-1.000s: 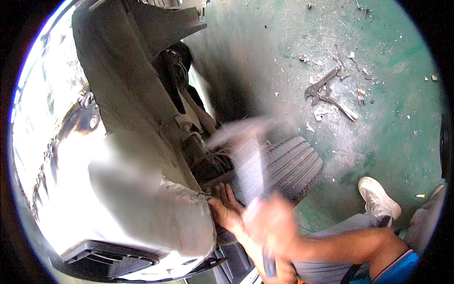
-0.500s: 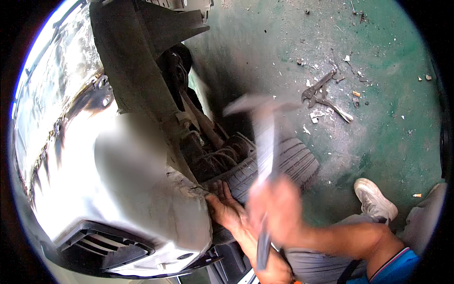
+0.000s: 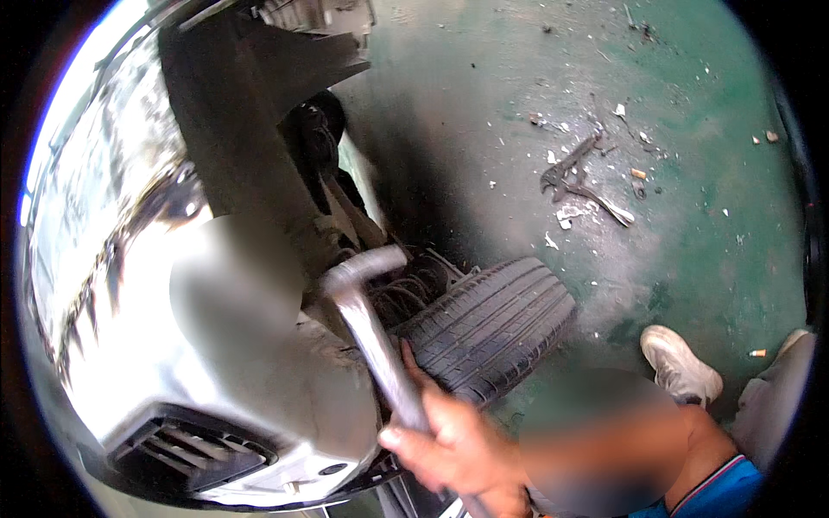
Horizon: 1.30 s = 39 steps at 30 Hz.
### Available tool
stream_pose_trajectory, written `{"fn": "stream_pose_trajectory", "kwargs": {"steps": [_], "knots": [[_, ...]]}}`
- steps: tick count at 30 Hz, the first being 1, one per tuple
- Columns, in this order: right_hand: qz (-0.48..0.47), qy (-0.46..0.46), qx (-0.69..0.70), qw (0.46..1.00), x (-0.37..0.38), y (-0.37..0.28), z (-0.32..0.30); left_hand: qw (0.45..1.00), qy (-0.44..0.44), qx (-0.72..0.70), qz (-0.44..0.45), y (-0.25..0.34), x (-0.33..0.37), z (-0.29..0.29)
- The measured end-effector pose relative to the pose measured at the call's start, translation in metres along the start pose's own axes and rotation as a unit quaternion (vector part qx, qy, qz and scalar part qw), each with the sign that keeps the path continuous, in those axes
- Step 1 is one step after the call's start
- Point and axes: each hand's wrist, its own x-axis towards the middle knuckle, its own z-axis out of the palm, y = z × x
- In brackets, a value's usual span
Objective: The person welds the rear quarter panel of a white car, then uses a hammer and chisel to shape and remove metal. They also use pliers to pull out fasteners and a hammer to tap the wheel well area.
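Note:
My right hand (image 3: 458,445) is closed round the handle of a metal hammer (image 3: 377,350). The hammer's head hangs over the torn edge of a white car body panel (image 3: 332,406); whether it touches the metal I cannot tell. Most of my left hand (image 3: 414,364) is hidden behind my right hand. One of its fingers shows between the panel's edge and a treaded tyre (image 3: 496,324), and its grip is not visible.
A black slatted vent (image 3: 190,445) sits low in the panel. Dark metal framing (image 3: 233,112) and suspension parts lie beyond. On the green floor (image 3: 691,173) are locking pliers (image 3: 583,181) and scattered debris. Shoes stand at the right.
My right hand has swung the hammer left and down, from above the tyre to the panel's edge. My left hand stays near the edge, now largely covered. The view has shifted slightly.

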Motion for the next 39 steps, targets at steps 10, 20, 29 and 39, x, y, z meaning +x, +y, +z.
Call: {"fn": "stream_pose_trajectory", "kwargs": {"steps": [10,20,29,39], "knots": [[0.109,-0.036,-0.023,0.993,-0.002,0.002,-0.002,1.000,-0.011,0.019,-0.009,0.000,-0.004,0.009],[0.015,0.043,-0.095,0.994,0.016,0.015,-0.022,0.998,-0.049,0.011,-0.031,-0.016,0.017,0.020],[0.043,-0.136,-0.138,0.980,-0.014,0.037,0.005,0.997,-0.010,0.063,-0.052,0.028,-0.013,0.012],[0.115,0.030,-0.105,0.987,0.007,0.010,-0.030,1.000,-0.007,0.004,0.013,0.005,-0.008,0.020]]}}
